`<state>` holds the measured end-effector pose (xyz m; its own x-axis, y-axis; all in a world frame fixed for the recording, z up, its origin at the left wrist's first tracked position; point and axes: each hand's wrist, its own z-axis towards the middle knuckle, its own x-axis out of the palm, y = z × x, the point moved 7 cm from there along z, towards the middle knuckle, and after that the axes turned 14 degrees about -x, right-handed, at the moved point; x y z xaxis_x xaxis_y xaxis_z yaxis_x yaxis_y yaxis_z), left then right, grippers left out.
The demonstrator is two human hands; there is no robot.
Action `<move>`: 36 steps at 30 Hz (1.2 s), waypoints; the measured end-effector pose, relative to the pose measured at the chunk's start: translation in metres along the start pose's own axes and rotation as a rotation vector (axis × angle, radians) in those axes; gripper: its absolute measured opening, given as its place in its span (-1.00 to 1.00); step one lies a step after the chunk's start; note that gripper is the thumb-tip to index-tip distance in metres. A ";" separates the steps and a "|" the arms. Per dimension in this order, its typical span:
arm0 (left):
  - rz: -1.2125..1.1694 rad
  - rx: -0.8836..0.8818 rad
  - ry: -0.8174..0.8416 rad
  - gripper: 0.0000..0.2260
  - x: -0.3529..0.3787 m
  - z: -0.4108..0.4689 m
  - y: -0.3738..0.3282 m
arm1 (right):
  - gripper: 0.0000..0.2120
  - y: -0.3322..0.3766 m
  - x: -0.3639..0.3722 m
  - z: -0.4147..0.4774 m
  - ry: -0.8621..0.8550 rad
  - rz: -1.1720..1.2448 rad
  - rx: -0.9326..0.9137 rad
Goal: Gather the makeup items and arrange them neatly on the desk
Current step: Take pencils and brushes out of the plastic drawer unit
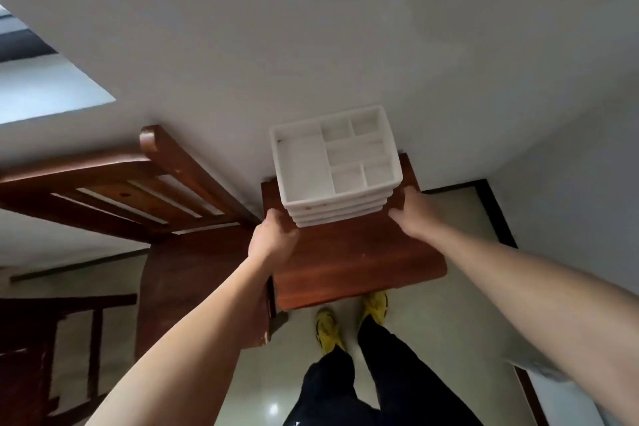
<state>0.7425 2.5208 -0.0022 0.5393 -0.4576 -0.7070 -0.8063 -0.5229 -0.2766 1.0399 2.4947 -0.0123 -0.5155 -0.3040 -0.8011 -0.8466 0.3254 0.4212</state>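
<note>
The left hand (275,235) and right hand (411,213) are gripping the white organizer (332,162) by its near lower corners, equally close, its long side running crosswise on the desk (356,263).

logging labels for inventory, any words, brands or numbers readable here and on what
No readable text in this view.
white organizer: small reddish marks on its front edge, too blurred to read.
wooden table, yellow shoes: no print visible.

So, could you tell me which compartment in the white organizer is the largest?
The long compartment along the left side of the organizer; the others, all to its right, are clearly smaller.
</note>
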 end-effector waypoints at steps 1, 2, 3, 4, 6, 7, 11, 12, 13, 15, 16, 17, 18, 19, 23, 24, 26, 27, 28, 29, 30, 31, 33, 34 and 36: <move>-0.061 -0.026 0.023 -0.55 0.004 0.008 -0.002 | -0.52 -0.003 0.003 0.009 -0.007 0.061 0.019; -0.123 -0.041 0.042 -0.55 0.007 0.015 -0.004 | -0.54 -0.006 0.005 0.017 -0.014 0.113 0.032; -0.185 -0.061 0.066 -0.55 0.011 0.021 -0.006 | -0.57 -0.009 0.008 0.025 -0.016 0.161 0.036; -0.247 -0.084 0.084 -0.54 0.015 0.029 -0.007 | -0.61 -0.012 0.011 0.032 -0.019 0.213 0.038; -0.359 -0.113 0.093 -0.49 0.025 0.045 -0.005 | -0.66 -0.018 0.018 0.044 -0.033 0.329 0.021; -0.402 -0.119 0.095 -0.49 0.034 0.055 -0.001 | -0.68 -0.020 0.020 0.049 -0.046 0.382 0.009; -0.549 -0.148 0.111 -0.58 0.064 0.083 0.016 | -0.80 -0.031 0.028 0.056 -0.096 0.681 0.130; -0.590 -0.176 0.106 -0.61 0.059 0.075 0.012 | -0.80 -0.033 0.031 0.057 -0.110 0.774 0.185; -0.638 -0.212 0.103 -0.64 0.056 0.069 0.009 | -0.80 -0.034 0.032 0.056 -0.127 0.844 0.232; -0.722 -0.265 0.109 -0.70 0.050 0.058 0.002 | -0.75 -0.037 0.037 0.054 -0.161 0.939 0.307; -0.754 -0.274 0.120 -0.72 0.048 0.052 -0.001 | -0.72 -0.037 0.039 0.053 -0.175 0.974 0.334; -0.772 -0.284 0.135 -0.74 0.048 0.048 -0.003 | -0.70 -0.037 0.041 0.051 -0.188 1.003 0.359; -0.792 -0.287 0.151 -0.76 0.048 0.044 -0.005 | -0.68 -0.037 0.042 0.049 -0.199 1.025 0.380; -0.813 -0.288 0.172 -0.76 0.048 0.039 -0.007 | -0.68 -0.036 0.043 0.048 -0.205 1.049 0.396; -0.823 -0.303 0.222 -0.69 0.052 0.037 0.001 | -0.70 -0.039 0.046 0.042 -0.216 1.069 0.428; -0.813 -0.307 0.231 -0.66 0.054 0.036 0.005 | -0.72 -0.042 0.048 0.040 -0.215 1.069 0.436; -0.776 -0.321 0.248 -0.65 0.056 0.028 0.011 | -0.79 -0.046 0.050 0.033 -0.199 1.040 0.438; -0.753 -0.321 0.258 -0.66 0.058 0.024 0.015 | -0.83 -0.049 0.051 0.029 -0.188 1.019 0.434; -0.735 -0.318 0.263 -0.68 0.060 0.019 0.018 | -0.86 -0.052 0.052 0.024 -0.182 1.002 0.435; -0.722 -0.317 0.263 -0.70 0.061 0.015 0.022 | -0.88 -0.054 0.054 0.018 -0.179 0.984 0.440; -0.708 -0.322 0.260 -0.73 0.063 0.011 0.027 | -0.90 -0.057 0.056 0.012 -0.177 0.966 0.447; -0.693 -0.332 0.259 -0.76 0.066 0.008 0.032 | -0.91 -0.060 0.057 0.006 -0.176 0.949 0.456; -0.663 -0.344 0.249 -0.80 0.072 0.003 0.044 | -0.92 -0.065 0.062 -0.004 -0.167 0.912 0.473; -0.640 -0.346 0.240 -0.83 0.075 0.002 0.050 | -0.89 -0.067 0.065 -0.008 -0.156 0.888 0.477; -0.583 -0.353 0.209 -0.92 0.083 0.001 0.060 | -0.82 -0.071 0.072 -0.017 -0.133 0.842 0.480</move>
<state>0.7387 2.4524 -0.0776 0.9226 -0.1419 -0.3588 -0.2642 -0.9101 -0.3193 1.0609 2.4348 -0.0925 -0.8824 0.2889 -0.3714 -0.0494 0.7282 0.6836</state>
